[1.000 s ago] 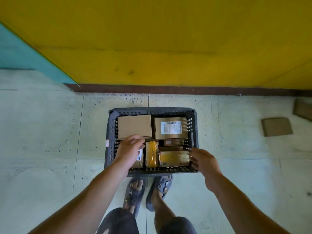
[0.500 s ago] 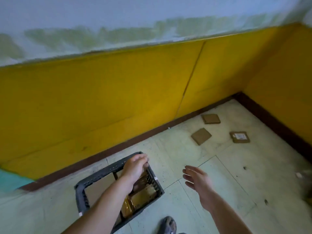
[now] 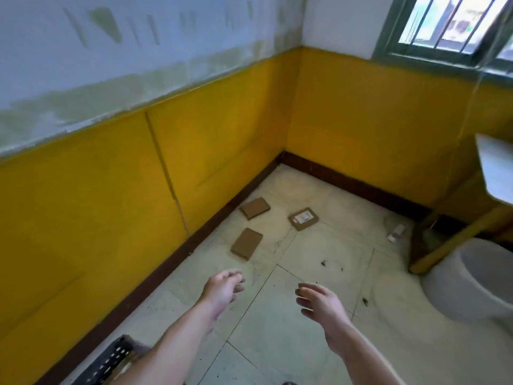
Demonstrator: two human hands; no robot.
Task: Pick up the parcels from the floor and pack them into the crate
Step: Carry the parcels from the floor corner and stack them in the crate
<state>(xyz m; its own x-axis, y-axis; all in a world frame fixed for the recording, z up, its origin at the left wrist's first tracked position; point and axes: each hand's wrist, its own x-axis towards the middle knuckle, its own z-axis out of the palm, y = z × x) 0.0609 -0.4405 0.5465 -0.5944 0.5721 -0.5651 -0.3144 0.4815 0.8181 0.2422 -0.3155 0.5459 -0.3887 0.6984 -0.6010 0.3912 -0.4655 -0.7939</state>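
Crate [image 3: 111, 359] is showing only as a dark perforated corner at the bottom edge, cut off by the frame and partly hiding behind the left forearm [image 3: 172, 343]; its contents are too blurred to tell. Left grip [image 3: 222, 290] and right grip [image 3: 322, 304] are hovering above the floor [image 3: 277, 343], fingers loosely spread, holding nothing. Three parcels are lying on the floor ahead, apart from both grips: nearest plain parcel [image 3: 246, 243] beyond the left grip, far plain parcel [image 3: 254, 208] by the skirting [image 3: 194, 243], labelled parcel [image 3: 303, 218] to its right

Matt brown cardboard parcels [image 3: 246, 243] lie on smooth, speckled floor tiles [image 3: 319, 251]. Lower left, the crate [image 3: 107, 364] shows dark perforated plastic; glossy yellow paint coats the wall [image 3: 222, 129]
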